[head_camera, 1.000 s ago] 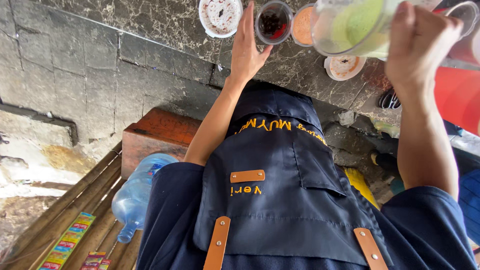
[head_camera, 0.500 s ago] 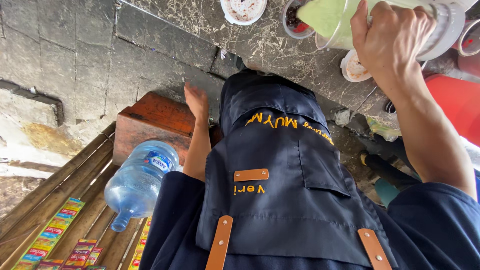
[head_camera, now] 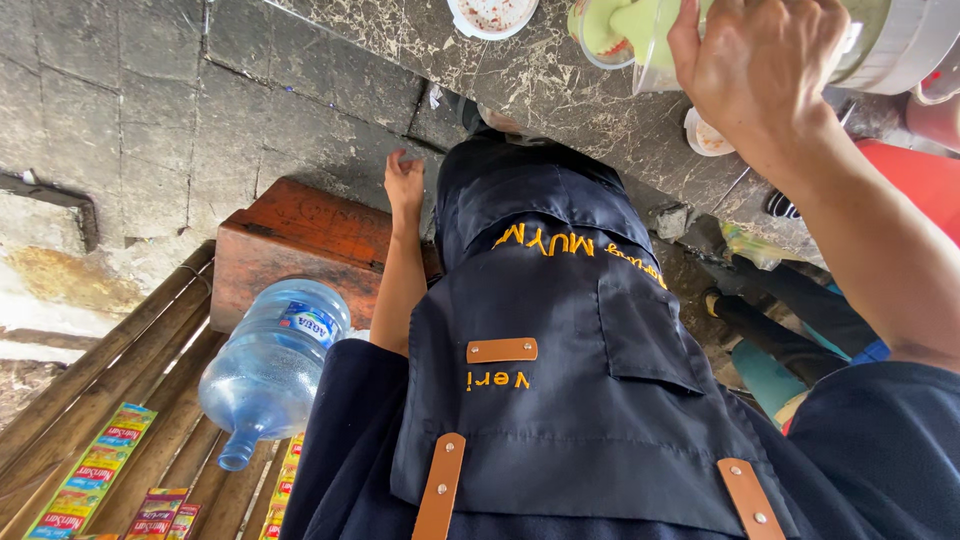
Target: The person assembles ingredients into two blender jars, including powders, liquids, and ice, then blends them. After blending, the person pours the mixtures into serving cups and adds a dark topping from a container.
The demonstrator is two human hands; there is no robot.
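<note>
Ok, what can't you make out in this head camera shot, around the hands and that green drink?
- Blender jug: cut off by the top edge, and the right hand covers part of it.
- Cup taking the green liquid: only its lower part shows, so its fill level cannot be told.
- Right hand's fingertips: hidden behind the jug.
- Left hand: whether it touches the counter cannot be told.
- Small bowl: contents blurred and partly hidden by the right arm.
</note>
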